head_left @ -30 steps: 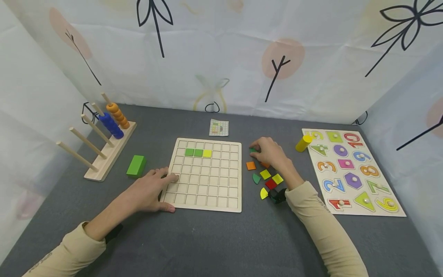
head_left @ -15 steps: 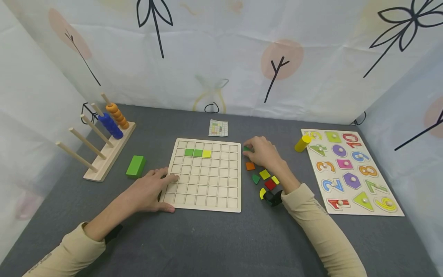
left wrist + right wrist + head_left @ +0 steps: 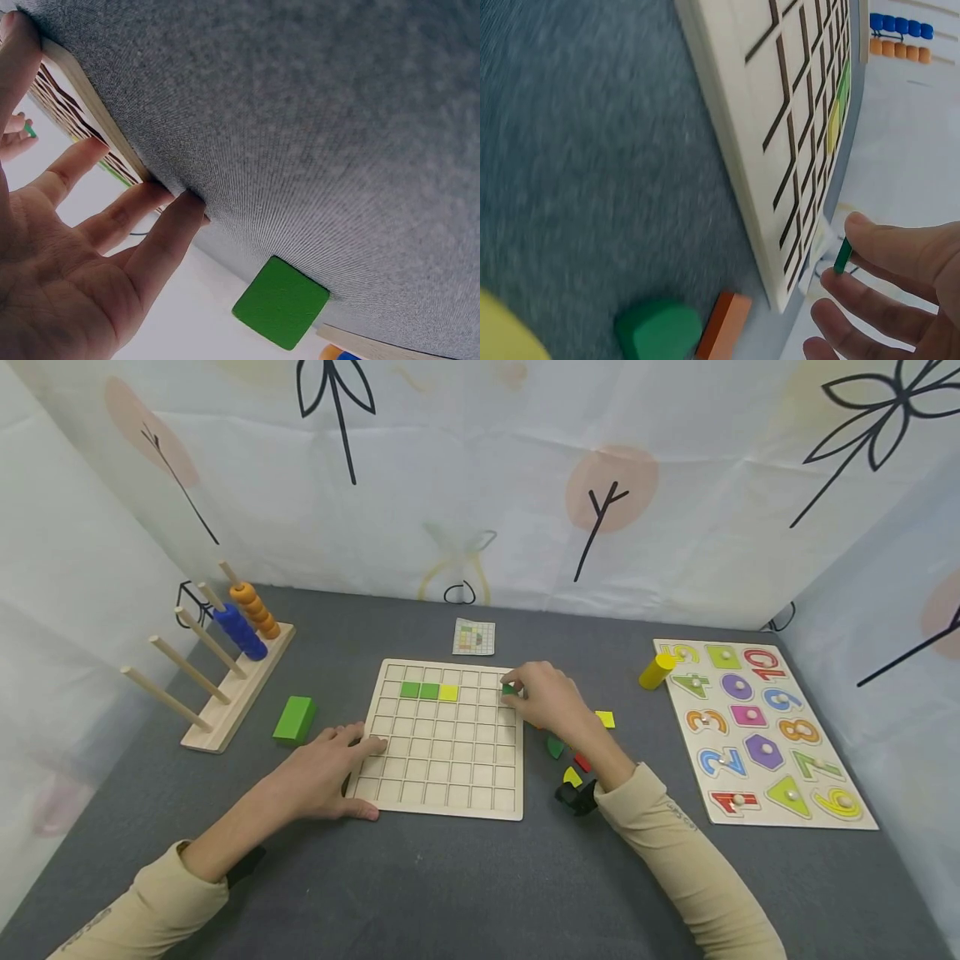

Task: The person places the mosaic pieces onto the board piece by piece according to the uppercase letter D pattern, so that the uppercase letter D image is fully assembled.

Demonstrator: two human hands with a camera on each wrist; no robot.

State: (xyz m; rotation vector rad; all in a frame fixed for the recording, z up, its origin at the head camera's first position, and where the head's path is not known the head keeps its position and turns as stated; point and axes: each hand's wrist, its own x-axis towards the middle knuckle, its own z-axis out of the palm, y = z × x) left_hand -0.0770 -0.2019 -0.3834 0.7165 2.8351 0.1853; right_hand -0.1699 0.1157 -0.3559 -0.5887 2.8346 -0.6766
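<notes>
Pinching green tile [image 3: 509, 689] — right hand [image 3: 547, 697]

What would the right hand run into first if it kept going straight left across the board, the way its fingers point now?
Probably the yellow tile in the grid board's second row; the cells between it and the right hand, which pinches a green tile, look bare.

Beige long sleeves [image 3: 675, 835] are worn on both arms; a black wrist strap [image 3: 576, 797] is seen at each cuff.
</notes>
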